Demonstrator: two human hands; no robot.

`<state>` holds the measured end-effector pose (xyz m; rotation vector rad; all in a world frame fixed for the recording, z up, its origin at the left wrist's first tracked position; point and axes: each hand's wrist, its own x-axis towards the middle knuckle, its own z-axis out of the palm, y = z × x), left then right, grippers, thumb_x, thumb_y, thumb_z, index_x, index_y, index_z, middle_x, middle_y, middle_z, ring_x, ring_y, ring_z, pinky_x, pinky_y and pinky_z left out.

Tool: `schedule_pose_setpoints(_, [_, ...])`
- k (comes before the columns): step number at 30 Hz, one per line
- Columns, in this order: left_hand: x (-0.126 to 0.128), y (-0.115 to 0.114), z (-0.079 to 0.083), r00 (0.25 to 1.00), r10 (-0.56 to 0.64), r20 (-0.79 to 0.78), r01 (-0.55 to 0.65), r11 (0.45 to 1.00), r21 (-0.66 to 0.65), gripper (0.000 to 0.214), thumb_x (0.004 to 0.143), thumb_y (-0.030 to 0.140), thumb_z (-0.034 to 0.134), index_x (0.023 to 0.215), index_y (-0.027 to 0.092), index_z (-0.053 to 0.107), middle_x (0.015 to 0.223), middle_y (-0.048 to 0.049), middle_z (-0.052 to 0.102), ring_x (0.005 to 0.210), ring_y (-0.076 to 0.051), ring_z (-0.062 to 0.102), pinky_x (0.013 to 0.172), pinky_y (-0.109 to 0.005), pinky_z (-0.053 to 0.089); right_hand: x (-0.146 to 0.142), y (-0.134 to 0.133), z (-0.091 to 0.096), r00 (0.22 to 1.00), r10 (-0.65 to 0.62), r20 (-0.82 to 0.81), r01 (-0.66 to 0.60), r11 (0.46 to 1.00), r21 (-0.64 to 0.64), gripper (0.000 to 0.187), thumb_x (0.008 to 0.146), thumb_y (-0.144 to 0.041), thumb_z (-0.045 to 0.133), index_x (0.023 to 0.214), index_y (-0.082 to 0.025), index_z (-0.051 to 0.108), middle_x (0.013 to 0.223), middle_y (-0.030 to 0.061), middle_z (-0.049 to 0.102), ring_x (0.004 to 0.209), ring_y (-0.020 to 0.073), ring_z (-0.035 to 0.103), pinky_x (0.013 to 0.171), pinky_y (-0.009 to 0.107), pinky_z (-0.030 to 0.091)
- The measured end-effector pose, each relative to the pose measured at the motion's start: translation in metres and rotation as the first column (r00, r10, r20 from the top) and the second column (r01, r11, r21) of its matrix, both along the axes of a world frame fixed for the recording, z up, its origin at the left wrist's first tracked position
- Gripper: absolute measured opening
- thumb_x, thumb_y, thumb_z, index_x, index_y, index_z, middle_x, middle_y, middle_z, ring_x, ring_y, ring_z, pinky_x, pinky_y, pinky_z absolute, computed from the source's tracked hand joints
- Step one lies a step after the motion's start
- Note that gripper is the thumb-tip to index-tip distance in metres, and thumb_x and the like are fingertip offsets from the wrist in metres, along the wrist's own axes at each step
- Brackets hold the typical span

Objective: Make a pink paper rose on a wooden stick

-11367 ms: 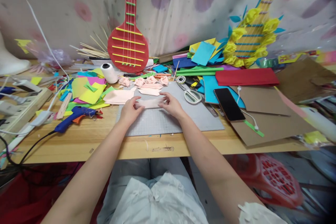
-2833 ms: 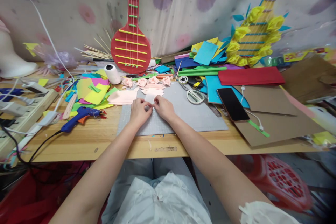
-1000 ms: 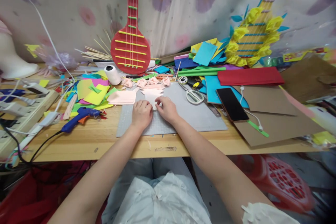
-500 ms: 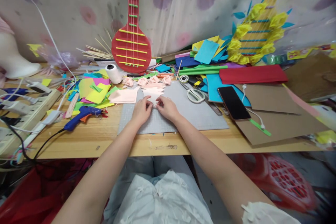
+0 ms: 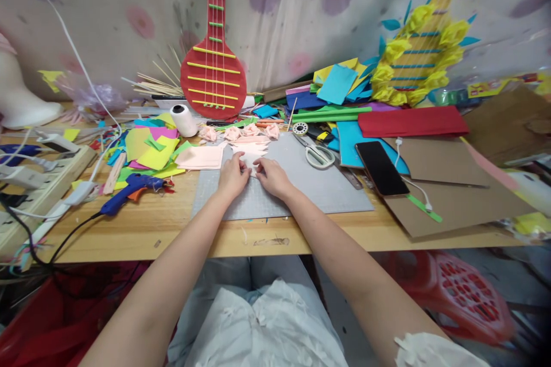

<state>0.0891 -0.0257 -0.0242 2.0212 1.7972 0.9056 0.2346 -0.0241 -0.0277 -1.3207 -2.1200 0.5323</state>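
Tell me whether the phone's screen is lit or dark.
Dark: the phone lies face up, its screen plain black with no display showing.

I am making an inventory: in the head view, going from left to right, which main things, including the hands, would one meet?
Power strip, blue glue gun, left hand, right hand, scissors, smartphone.

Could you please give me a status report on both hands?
Left hand and right hand close together at pale paper, grip unclear. Scissors to the right, touching neither.
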Motion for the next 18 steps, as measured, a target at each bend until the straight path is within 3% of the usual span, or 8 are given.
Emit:
schedule_pose_setpoints(10, [0.0041,-0.0040,0.0043,0.999,-0.020,-0.044,0.020,1.000,0.013,0.046,0.070,0.022,0.058,0.114,0.017,0.043,0.080,-0.0024,0.060,0.083,-0.019,0.051,0.078,-0.034,0.037,0.0004,-0.0012,0.0019,1.000,-0.001,-0.015,0.001,1.000,-0.013,0.028,0.073,-0.013,0.050,0.100,-0.017,0.050,0.088,0.0030,0.060,0.084,0.0158,0.047,0.078,0.029,0.036])
schedule_pose_setpoints(18, [0.0050,-0.0038,0.0037,0.985,0.008,-0.175,-0.001,0.999,0.041,0.011,0.071,0.026,0.058,0.078,0.019,0.052,0.080,-0.0049,0.058,0.085,-0.022,0.048,0.076,-0.034,0.037,-0.0002,-0.0011,0.0019,1.000,-0.017,-0.014,0.017,1.000,-0.018,0.023,0.072,-0.013,0.050,0.095,-0.017,0.050,0.086,0.0028,0.059,0.083,0.0156,0.048,0.076,0.029,0.037])
